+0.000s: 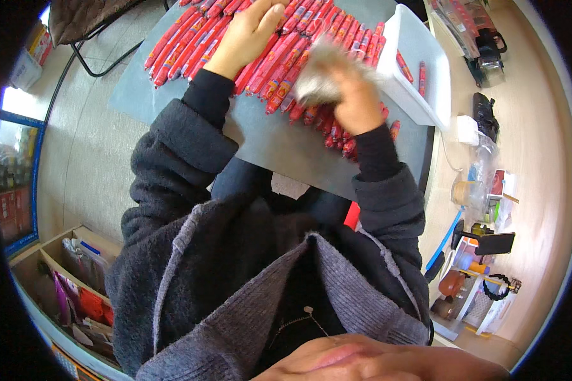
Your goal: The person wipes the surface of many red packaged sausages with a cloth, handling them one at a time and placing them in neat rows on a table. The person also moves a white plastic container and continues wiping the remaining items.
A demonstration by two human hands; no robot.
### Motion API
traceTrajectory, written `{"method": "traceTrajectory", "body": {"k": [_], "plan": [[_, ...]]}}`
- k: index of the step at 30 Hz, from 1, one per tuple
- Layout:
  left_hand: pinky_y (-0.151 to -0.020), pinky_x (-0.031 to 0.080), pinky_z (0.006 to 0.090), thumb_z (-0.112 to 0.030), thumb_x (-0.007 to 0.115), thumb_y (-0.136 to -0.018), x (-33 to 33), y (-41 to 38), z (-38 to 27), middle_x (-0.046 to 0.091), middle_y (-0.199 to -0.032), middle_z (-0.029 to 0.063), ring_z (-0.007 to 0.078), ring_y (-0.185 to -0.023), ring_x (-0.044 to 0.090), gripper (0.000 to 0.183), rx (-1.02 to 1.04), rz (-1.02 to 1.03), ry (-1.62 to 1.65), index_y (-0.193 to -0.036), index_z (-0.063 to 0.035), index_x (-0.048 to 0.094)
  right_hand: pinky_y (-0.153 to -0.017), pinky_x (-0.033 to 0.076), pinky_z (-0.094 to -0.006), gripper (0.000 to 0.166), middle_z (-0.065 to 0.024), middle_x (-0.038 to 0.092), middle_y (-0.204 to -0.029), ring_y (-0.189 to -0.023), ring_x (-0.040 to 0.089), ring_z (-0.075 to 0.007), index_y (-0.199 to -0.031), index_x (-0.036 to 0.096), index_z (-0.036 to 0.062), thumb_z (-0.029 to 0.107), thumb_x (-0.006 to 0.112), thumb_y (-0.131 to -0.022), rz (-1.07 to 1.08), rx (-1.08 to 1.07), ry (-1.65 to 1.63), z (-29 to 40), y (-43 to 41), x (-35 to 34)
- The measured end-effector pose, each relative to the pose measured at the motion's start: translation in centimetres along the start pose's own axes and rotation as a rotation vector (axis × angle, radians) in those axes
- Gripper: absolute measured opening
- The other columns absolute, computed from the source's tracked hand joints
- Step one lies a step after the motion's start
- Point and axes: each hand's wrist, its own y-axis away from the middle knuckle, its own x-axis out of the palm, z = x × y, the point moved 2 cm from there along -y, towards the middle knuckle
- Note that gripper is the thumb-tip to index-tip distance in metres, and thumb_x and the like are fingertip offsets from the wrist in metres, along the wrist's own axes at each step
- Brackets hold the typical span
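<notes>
My right hand (360,102) grips a crumpled greyish-white cloth (318,78); both are blurred by motion. The cloth is over the near right part of a broad layer of red-wrapped sausages (183,43), laid side by side in rows. My left hand (250,38) is over the middle of these rows, with its thumb showing. Its other fingers are largely hidden or cut off at the top edge, so whether it holds a sausage cannot be told. Below my right hand, several shorter sausages (336,131) are stacked at the near edge of the pile.
A grey tabletop (276,135) bears the sausages. At its right stands a white plastic bin (417,43) with a few sausages inside. Further right, a pale wooden counter (538,143) carries a phone on a stand (495,244) and small items. An open drawer (69,266) lies at lower left.
</notes>
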Motion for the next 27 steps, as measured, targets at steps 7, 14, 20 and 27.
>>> {"method": "traceTrajectory", "body": {"k": [7, 14, 20, 27], "plan": [[-0.074, 0.044, 0.0251, -0.023, 0.039, -0.1, 0.2, 0.5, 0.1, 0.057, -0.082, 0.0034, 0.011, -0.078, 0.053, 0.032, 0.027, 0.077, 0.009, -0.117, -0.001, 0.054, -0.099, 0.038, -0.04, 0.052, -0.0192, 0.049, -0.131, -0.116, 0.05, -0.0365, -0.122, 0.058, 0.0154, 0.0, 0.053, -0.072, 0.361, -0.205, -0.431, 5.3, 2.9, -2.5], [-0.072, 0.044, 0.0246, -0.023, 0.039, -0.1, 0.9, 0.3, 0.6, 0.055, -0.083, 0.0019, 0.01, -0.077, 0.051, 0.031, 0.054, 0.08, -0.052, -0.117, -0.0021, 0.054, -0.103, 0.037, -0.0375, 0.058, -0.0181, 0.049, -0.132, -0.122, 0.047, -0.0321, -0.12, 0.057, 0.0087, -0.012, 0.057, -0.066, -0.1, 0.083, -0.087, -0.6, 3.4, -5.1], [-0.076, 0.048, 0.0317, -0.028, 0.044, -0.097, 0.5, 0.4, 1.0, 0.064, -0.089, 0.0111, 0.0195, -0.082, 0.061, 0.032, -0.036, 0.079, -0.069, -0.116, -0.0053, 0.057, -0.102, 0.037, -0.0407, 0.061, -0.0177, 0.049, -0.132, -0.117, 0.05, -0.0362, -0.12, 0.059, 0.0151, -0.011, 0.055, -0.065, -0.042, 0.004, -0.22, 2.2, 5.2, -2.9], [-0.073, 0.047, 0.0302, -0.027, 0.044, -0.097, 0.9, 0.8, 0.2, 0.061, -0.083, 0.0092, 0.0163, -0.079, 0.058, 0.031, 0.01, 0.113, -0.045, -0.116, -0.0049, 0.056, -0.093, 0.044, -0.0326, 0.053, -0.0123, 0.057, -0.117, -0.106, 0.056, -0.0215, -0.125, 0.048, -0.0017, -0.013, 0.045, -0.074, -0.718, 0.631, -0.39, -4.6, 15.0, -8.7]]}}
